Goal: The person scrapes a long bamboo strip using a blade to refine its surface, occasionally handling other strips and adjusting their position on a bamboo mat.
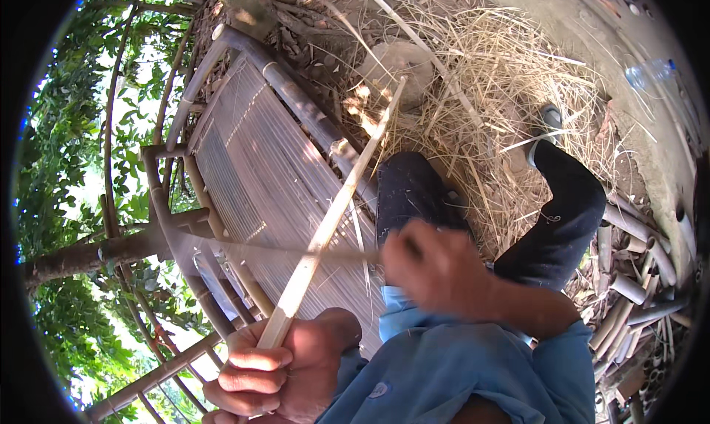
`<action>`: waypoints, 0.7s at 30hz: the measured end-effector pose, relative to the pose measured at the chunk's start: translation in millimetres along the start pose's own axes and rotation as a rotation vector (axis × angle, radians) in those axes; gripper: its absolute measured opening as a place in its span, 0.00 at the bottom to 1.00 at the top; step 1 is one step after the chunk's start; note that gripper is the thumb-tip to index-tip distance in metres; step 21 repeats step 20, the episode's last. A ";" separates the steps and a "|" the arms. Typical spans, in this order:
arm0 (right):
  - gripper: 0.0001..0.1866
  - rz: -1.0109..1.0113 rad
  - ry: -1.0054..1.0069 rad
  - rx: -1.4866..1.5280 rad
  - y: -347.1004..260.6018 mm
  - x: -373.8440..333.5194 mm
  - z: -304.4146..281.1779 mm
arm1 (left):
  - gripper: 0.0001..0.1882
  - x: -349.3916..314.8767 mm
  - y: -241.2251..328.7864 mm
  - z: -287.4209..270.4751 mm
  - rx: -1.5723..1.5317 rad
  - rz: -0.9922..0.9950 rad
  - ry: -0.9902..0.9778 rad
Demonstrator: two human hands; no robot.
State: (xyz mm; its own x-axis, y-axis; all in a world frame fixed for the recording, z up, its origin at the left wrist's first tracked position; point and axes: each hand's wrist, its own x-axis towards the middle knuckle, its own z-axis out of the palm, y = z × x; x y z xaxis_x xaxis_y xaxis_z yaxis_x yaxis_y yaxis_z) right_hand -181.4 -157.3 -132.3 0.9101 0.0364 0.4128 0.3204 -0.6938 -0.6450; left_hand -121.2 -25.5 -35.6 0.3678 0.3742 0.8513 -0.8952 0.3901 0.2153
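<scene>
My left hand (296, 372), low in the picture, is closed round the near end of a pale split bamboo strip (330, 220). The strip slants up and away, its thin far end over a round stump (407, 65). My right hand (436, 268), smeared by motion, grips the handle of a long knife (244, 251). The blurred blade points left and crosses the strip a little above my left hand. Whether blade and strip touch, I cannot tell.
A slatted bamboo bench (251, 150) with a thick pole edge lies to the left. Straw-like shavings (510, 69) cover the ground ahead, around my foot. Cut bamboo pieces (629, 287) are heaped at the right. A clear plastic bottle (649, 74) lies at the far right.
</scene>
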 end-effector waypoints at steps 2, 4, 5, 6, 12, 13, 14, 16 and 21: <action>0.06 0.127 -0.065 -0.048 11.8 6.7 7.9 | 0.29 4.6 10.1 4.3 0.121 0.007 0.075; 0.07 0.144 -0.073 -0.002 13.2 7.4 10.2 | 0.28 6.5 9.6 2.9 0.171 0.004 0.105; 0.06 0.072 -0.032 -0.002 12.3 7.5 11.2 | 0.28 9.2 11.7 0.6 0.173 0.011 0.092; 0.05 0.010 -0.002 -0.013 12.6 2.7 12.0 | 0.28 6.6 10.2 -0.8 0.173 0.005 0.091; 0.06 0.173 0.027 -0.034 63.8 12.2 39.5 | 0.27 14.9 -1.9 7.0 0.031 -0.048 0.133; 0.06 0.137 0.033 -0.053 60.7 10.9 40.0 | 0.26 18.4 -4.5 4.3 0.000 -0.055 0.124; 0.06 0.102 0.038 -0.071 54.4 9.8 38.5 | 0.26 21.5 -7.0 -0.2 -0.029 -0.063 0.116; 0.07 0.145 0.019 -0.146 69.4 10.8 44.7 | 0.25 22.0 -7.4 -8.0 -0.143 -0.149 -0.025; 0.06 0.387 0.005 -0.211 183.0 17.5 104.4 | 0.11 36.2 -9.1 -27.9 -0.220 -0.097 -0.123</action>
